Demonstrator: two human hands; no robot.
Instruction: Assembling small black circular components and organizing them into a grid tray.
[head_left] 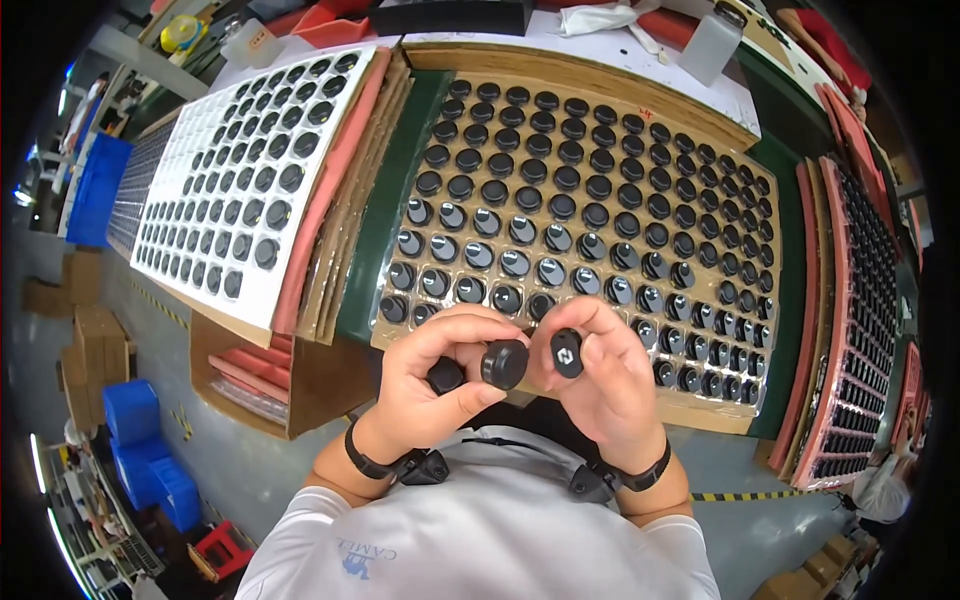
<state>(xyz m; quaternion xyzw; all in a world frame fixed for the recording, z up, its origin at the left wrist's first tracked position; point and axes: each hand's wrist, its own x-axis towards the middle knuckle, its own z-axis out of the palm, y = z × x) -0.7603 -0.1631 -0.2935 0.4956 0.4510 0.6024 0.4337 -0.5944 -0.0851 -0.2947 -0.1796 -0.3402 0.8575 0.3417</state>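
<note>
My left hand (pixel 425 385) is closed on a round black cap-like part (pixel 505 364), pinched between thumb and fingers. A second round black part (pixel 445 375) is tucked in the same palm. Close beside it, my right hand (pixel 605 380) pinches a small oval black piece (pixel 566 353) with a white mark on its face. Both hands are over the near edge of a clear blister tray (pixel 590 265) on brown card. Rows of round black parts fill most of its pockets; the far rows look matt, the nearer ones shiny. My hands hide some near pockets.
Left, a white tray (pixel 190 150) of black parts rests on stacked pink and brown sheets (pixel 345 190). Right, another stack carries a pink tray (pixel 840 330) of black parts. Behind stand a wooden ledge (pixel 560 75) and two translucent bottles (pixel 712 45). An open carton (pixel 240 375) is below left.
</note>
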